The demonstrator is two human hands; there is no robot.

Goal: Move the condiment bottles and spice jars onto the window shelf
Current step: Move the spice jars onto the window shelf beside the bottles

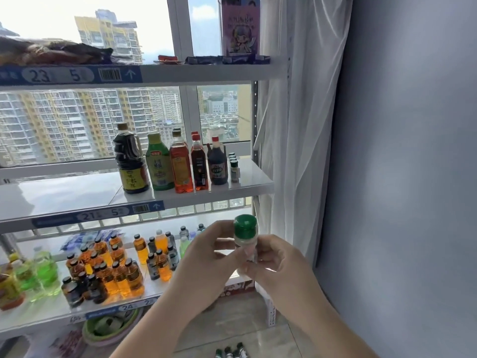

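A small clear spice jar [245, 229] with a green cap is held upright in front of me, below the window shelf [64, 192]. My left hand [206, 257] and my right hand [273, 262] both pinch its body from either side. On the shelf stand a dark soy bottle [131, 164], a green bottle [158, 164], an amber oil bottle [180, 166], a red-capped bottle [199, 164], a dark vinegar jug [217, 164] and a row of small green-capped spice jars [234, 169]. More small jars [232, 352] lie on the floor at the bottom edge.
A lower shelf [51, 313] carries several small drink bottles [116, 270]. The top shelf [201, 72] holds packets and a pink box [241, 27]. A white curtain [296, 125] hangs at the right, beside a grey wall [413, 151]. Green bowls [111, 329] sit underneath.
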